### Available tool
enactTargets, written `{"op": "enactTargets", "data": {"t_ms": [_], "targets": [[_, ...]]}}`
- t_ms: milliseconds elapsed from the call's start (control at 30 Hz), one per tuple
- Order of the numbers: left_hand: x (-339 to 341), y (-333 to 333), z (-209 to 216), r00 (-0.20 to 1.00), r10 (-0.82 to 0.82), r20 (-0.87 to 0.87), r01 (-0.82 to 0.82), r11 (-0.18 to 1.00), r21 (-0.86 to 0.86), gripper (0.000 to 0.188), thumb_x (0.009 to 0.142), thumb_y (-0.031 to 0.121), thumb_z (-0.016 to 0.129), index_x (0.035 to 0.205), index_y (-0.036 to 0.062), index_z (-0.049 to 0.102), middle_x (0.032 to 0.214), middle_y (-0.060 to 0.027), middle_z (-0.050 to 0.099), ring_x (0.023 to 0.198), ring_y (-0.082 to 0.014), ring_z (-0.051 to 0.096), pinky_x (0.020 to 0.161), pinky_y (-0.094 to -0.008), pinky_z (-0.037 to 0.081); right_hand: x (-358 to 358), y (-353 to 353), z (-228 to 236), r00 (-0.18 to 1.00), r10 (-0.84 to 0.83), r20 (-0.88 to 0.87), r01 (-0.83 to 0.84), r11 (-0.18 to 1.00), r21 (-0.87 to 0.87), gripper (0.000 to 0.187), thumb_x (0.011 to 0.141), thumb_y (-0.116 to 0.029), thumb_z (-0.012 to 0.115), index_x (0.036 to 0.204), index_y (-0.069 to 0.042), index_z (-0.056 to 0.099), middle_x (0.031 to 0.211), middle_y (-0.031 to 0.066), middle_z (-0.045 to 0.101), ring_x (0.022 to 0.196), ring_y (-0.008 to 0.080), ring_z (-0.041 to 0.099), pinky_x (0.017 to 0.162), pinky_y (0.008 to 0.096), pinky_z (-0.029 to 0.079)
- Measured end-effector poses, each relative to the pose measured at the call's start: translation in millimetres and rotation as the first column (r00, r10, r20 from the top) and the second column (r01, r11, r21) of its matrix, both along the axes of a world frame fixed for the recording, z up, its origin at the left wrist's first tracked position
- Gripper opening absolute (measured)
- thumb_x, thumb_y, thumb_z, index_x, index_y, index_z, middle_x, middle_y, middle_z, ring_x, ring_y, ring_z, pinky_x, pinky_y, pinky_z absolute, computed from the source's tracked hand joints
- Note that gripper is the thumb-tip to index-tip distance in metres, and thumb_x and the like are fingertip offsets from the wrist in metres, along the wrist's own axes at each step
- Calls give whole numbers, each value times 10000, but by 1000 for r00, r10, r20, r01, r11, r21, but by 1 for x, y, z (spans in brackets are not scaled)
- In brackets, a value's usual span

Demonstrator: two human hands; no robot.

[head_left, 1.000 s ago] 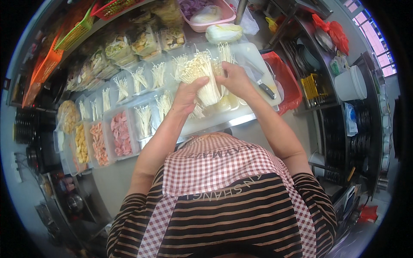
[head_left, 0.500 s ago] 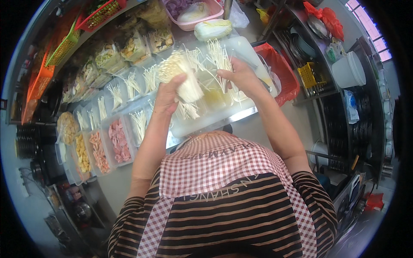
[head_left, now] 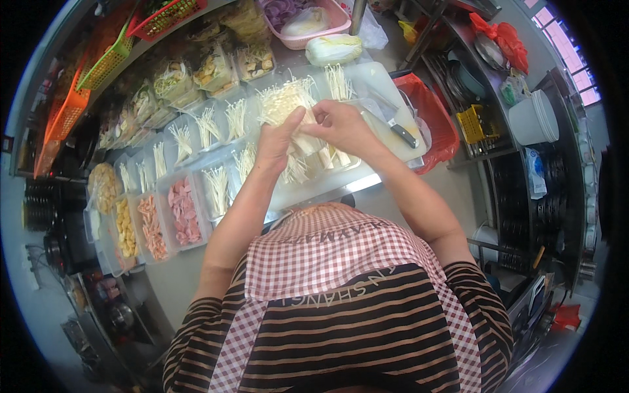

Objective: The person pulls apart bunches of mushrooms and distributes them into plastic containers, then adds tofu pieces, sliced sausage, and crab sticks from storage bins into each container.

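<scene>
A thick bunch of white enoki mushrooms (head_left: 280,101) is gripped in my left hand (head_left: 274,144), above the white cutting board (head_left: 327,188). My right hand (head_left: 344,128) is closed against the bunch's right side, thumb and fingers pinching at its stems; the exact hold is partly hidden. Beneath and around the hands lie smaller portions of enoki, one of them a loose portion (head_left: 339,82) beyond my right hand. To the right, a black-handled knife (head_left: 403,133) rests on the board.
Left of the board stand clear containers of enoki (head_left: 216,187), pink meat slices (head_left: 183,213) and yellow pieces (head_left: 126,226). Packed vegetable boxes (head_left: 213,72) line the back. A napa cabbage (head_left: 333,50) lies behind the board. A red-lined bin (head_left: 436,124) is at right.
My right hand has moved left, from the enoki portion on the right to the bunch in my left hand. The knife it covered now shows. The view has shifted slightly.
</scene>
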State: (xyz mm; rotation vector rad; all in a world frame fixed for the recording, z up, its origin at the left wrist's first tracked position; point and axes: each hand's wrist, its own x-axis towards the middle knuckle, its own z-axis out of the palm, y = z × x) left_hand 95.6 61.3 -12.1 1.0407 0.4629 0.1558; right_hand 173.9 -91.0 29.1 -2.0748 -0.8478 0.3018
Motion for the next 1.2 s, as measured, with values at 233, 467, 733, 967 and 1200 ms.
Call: {"op": "enactTargets", "data": {"t_ms": [233, 467, 733, 967, 1200], "targets": [[5, -3, -4, 982, 122, 142, -74, 949, -305, 407, 837, 205, 660, 1153, -17, 532, 1059, -114, 620, 969, -218, 615, 871, -349, 501, 22, -14, -1, 655, 176, -735, 401, 743, 536, 298, 883, -190, 597, 1059, 50, 587, 907, 86, 634, 815, 170, 610, 739, 318, 516], [5, 6, -6, 982, -88, 170, 117, 978, -171, 418, 823, 221, 658, 1146, -13, 531, 1061, -126, 619, 987, -229, 612, 894, -371, 494, 18, -6, 1, 798, 131, -588, -82, 991, 109, 303, 877, -230, 621, 1073, 0, 598, 926, 44, 633, 829, 95, 582, 739, 248, 469], [4, 0, 3, 973, 49, 224, 46, 915, -400, 426, 810, 202, 638, 1145, -41, 536, 1095, -159, 611, 973, -241, 608, 878, -376, 493, 17, -13, -10, 597, 212, -774, 459, 701, 546, 153, 907, -137, 545, 989, -10, 571, 879, 48, 628, 755, 133, 590, 710, 263, 483], [3, 3, 4, 979, 78, 187, 7, 908, -418, 482, 805, 237, 649, 1166, -51, 510, 1097, -167, 609, 967, -263, 607, 898, -400, 489, 41, -37, 11, 795, 42, -605, 320, 817, 479, 139, 917, -142, 514, 1002, -40, 556, 874, 46, 623, 721, 107, 567, 620, 242, 461], [5, 4, 24, 975, 20, 221, 72, 913, -401, 509, 813, 234, 661, 1209, -25, 474, 1136, -170, 589, 1029, -286, 584, 926, -422, 473, 88, -88, -106, 971, -222, 85, 234, 954, -184, 307, 897, -269, 533, 1070, -20, 582, 881, 105, 639, 816, 178, 603, 640, 301, 505]]}}
